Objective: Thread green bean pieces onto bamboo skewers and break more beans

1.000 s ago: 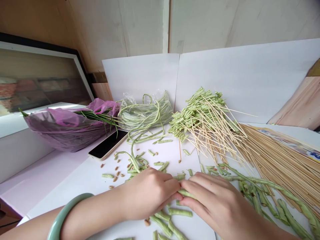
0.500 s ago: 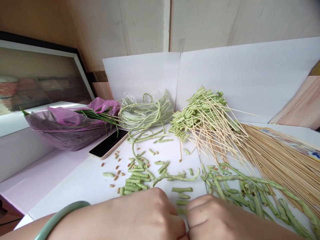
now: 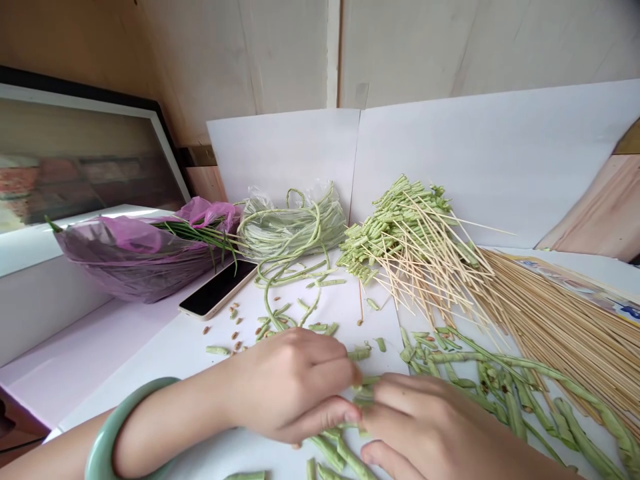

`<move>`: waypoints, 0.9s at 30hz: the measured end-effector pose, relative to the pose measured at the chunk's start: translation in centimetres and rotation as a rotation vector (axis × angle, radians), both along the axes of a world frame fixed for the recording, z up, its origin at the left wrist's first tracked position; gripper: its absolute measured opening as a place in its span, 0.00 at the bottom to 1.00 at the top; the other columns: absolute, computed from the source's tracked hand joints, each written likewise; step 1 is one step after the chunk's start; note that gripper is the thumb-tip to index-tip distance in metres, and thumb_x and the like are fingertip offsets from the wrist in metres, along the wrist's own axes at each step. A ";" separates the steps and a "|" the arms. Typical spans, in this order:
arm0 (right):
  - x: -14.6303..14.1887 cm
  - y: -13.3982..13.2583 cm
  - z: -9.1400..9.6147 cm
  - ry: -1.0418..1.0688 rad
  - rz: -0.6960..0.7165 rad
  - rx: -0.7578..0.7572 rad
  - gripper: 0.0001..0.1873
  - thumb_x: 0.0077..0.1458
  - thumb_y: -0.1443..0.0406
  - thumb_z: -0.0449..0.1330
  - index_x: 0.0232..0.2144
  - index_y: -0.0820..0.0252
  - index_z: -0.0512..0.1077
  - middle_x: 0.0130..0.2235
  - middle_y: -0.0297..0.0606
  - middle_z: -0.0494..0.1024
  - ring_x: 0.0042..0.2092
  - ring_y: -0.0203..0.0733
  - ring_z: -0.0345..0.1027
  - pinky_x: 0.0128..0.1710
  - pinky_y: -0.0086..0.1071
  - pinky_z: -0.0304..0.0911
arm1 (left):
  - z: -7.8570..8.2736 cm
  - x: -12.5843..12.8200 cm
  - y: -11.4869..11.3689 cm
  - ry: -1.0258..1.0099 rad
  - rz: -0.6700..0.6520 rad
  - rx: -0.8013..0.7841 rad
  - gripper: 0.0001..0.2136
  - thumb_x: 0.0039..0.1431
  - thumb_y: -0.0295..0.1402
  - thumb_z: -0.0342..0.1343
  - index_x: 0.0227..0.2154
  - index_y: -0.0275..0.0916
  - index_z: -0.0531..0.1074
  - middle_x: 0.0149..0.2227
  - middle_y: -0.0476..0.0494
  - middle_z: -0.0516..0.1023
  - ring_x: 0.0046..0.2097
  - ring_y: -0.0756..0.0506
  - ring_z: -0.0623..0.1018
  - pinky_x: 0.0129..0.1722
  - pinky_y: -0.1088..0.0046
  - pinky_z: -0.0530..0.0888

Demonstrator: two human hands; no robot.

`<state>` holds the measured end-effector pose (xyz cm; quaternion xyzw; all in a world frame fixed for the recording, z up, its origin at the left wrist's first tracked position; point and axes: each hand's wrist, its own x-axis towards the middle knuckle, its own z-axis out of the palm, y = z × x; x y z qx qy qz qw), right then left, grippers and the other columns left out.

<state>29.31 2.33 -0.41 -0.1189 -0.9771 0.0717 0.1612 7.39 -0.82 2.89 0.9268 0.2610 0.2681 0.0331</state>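
My left hand (image 3: pixel 305 380), with a pale green bangle (image 3: pixel 113 433) on the wrist, is closed, its thumb and forefinger pinching at a green bean (image 3: pixel 364 395) between the hands. Close by on the right, my right hand (image 3: pixel 430 417) is curled palm down, its fingertips almost meeting the left ones; what lies inside its fingers is hidden. Cut bean pieces (image 3: pixel 345 457) lie on the white surface below and between both hands. Other short pieces (image 3: pixel 327 328) and small brown seeds (image 3: pixel 235 335) are partly covered by the left hand.
Bean pieces threaded on thin sticks form a pile (image 3: pixel 413 233) at the back. Loose bamboo skewers (image 3: pixel 555 307) and bean scraps (image 3: pixel 515 400) lie to the right. Long beans in a clear bag (image 3: pixel 295 227), a phone (image 3: pixel 217 290) and a purple bag (image 3: pixel 140 257) stand behind left.
Both hands have risen into view, and the left has reached forward over the bean pieces. The curved bean that lay ahead of them has left its place.
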 end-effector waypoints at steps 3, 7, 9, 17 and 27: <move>-0.3 0.3 -1.4 0.128 -0.036 0.242 0.06 0.57 0.69 0.59 0.38 0.57 0.75 0.38 0.34 0.80 0.36 0.41 0.72 0.35 0.34 0.66 | -0.1 -0.4 0.2 -0.018 0.046 -0.179 0.13 0.61 0.25 0.43 0.44 0.29 0.69 0.33 0.37 0.75 0.33 0.44 0.74 0.33 0.71 0.74; -0.6 0.4 -1.9 0.191 -0.002 0.340 0.07 0.60 0.66 0.59 0.40 0.60 0.75 0.39 0.37 0.80 0.40 0.44 0.72 0.37 0.37 0.66 | -0.4 -0.4 0.4 -0.034 0.120 -0.316 0.19 0.57 0.18 0.44 0.51 0.31 0.65 0.39 0.37 0.78 0.40 0.45 0.77 0.40 0.71 0.75; -1.0 0.5 -1.6 0.205 -0.008 0.281 0.07 0.60 0.66 0.59 0.41 0.59 0.75 0.37 0.35 0.79 0.39 0.43 0.70 0.37 0.37 0.66 | -0.6 -0.3 0.5 -0.036 0.151 -0.371 0.21 0.59 0.17 0.44 0.55 0.33 0.63 0.44 0.35 0.78 0.44 0.44 0.78 0.43 0.70 0.75; -1.1 0.9 0.5 0.404 -0.124 0.184 0.11 0.66 0.69 0.50 0.36 0.61 0.72 0.36 0.40 0.74 0.38 0.44 0.66 0.38 0.37 0.60 | -1.3 -0.2 0.4 0.012 0.262 -0.487 0.24 0.64 0.22 0.45 0.62 0.37 0.52 0.41 0.40 0.80 0.36 0.47 0.80 0.33 0.75 0.73; -1.0 1.0 -0.1 0.427 -0.093 0.211 0.14 0.63 0.76 0.48 0.31 0.63 0.71 0.27 0.37 0.69 0.30 0.42 0.61 0.32 0.36 0.53 | -1.0 0.8 -0.6 -0.046 0.210 -0.582 0.16 0.67 0.28 0.44 0.55 0.38 0.51 0.40 0.40 0.80 0.35 0.46 0.79 0.33 0.74 0.73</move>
